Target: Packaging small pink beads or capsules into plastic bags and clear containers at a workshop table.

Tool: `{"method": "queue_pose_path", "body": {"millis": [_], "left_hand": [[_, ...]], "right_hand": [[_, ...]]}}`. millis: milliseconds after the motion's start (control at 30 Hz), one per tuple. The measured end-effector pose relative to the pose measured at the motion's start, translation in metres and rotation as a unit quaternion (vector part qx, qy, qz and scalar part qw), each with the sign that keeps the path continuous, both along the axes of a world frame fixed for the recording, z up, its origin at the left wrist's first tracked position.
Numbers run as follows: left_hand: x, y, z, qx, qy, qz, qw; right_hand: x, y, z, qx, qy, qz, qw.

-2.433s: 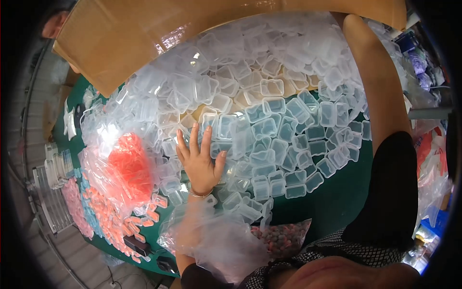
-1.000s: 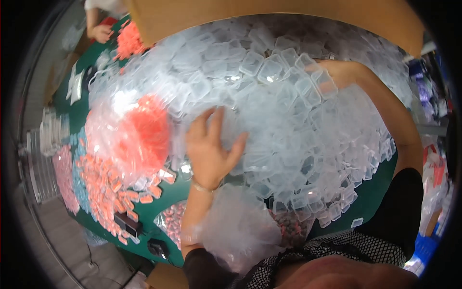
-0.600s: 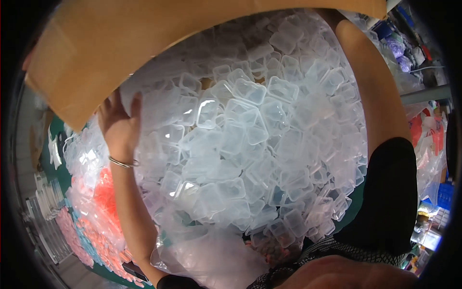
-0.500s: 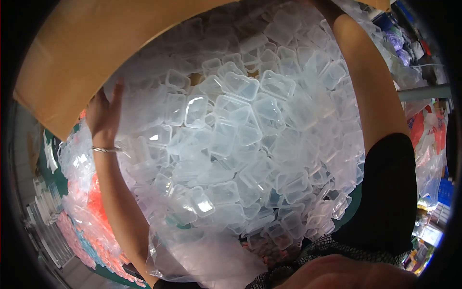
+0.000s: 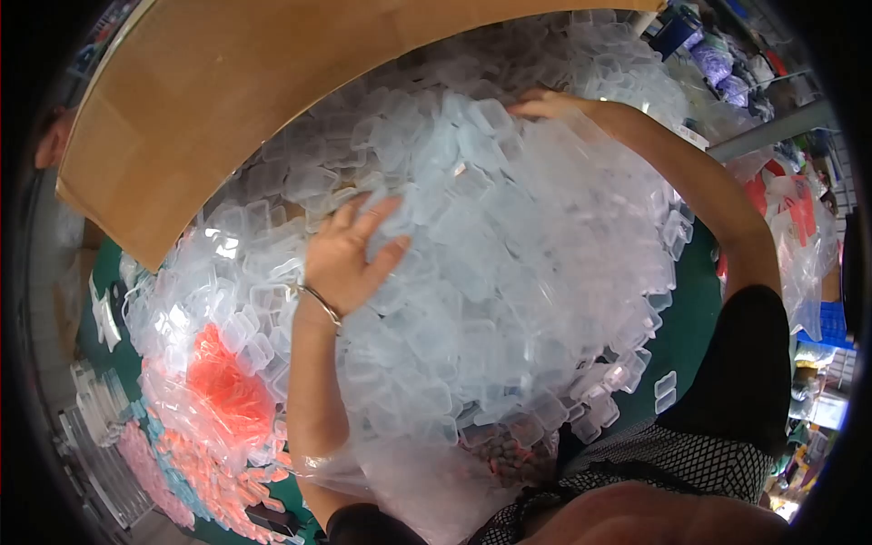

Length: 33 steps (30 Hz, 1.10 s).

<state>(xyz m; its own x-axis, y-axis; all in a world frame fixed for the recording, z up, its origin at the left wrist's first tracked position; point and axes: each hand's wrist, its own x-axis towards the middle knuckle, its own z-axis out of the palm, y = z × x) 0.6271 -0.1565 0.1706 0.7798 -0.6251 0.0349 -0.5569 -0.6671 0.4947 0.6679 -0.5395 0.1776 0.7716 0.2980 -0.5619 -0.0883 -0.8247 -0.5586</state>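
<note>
A big heap of small clear plastic boxes [image 5: 454, 318] covers the middle of the green table [image 5: 677, 341]. My left hand [image 5: 350, 259] lies on the left part of the heap, its fingers spread and nothing gripped in them; a thin bracelet circles the wrist. Farther back, my right hand [image 5: 540, 104] reaches over the heap from the right. Its fingers stretch out against the boxes, partly hidden among them. Behind both hands a brown cardboard panel [image 5: 245, 109], apparently the side of a carton, arches over the far boxes.
A clear bag with red-orange contents [image 5: 227, 391] lies at the left, above rows of small orange, blue and pink pieces [image 5: 213, 481]. Sheer plastic [image 5: 418, 481] lies at the near edge. A metal bar [image 5: 777, 127] and bagged goods [image 5: 790, 213] stand at right. Skin [image 5: 54, 136] shows beside the cardboard.
My left hand has left the cardboard's edge and come inward onto the heap. My right hand has come nearer, down onto the boxes. The heap has spread and shifted; the cardboard appears higher.
</note>
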Motion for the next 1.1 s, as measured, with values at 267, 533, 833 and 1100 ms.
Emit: {"method": "queue_pose_path", "body": {"millis": [267,533,833,1100], "left_hand": [[-0.02,-0.001,0.005,-0.04,0.013,-0.017,0.999],[-0.026,0.003,0.004,-0.065,0.002,-0.042,0.997],[-0.036,0.006,0.002,-0.135,-0.079,-0.003,0.988],[0.072,0.061,-0.006,-0.004,-0.352,0.225,0.909]], "right_hand": [[0.096,0.012,0.029,-0.032,0.009,-0.015,0.999],[0.14,0.084,-0.021,0.236,-0.025,0.038,0.971],[0.182,0.135,0.044,0.314,-0.078,0.146,0.935],[0.208,0.149,0.052,0.217,-0.101,0.279,0.93]]}}
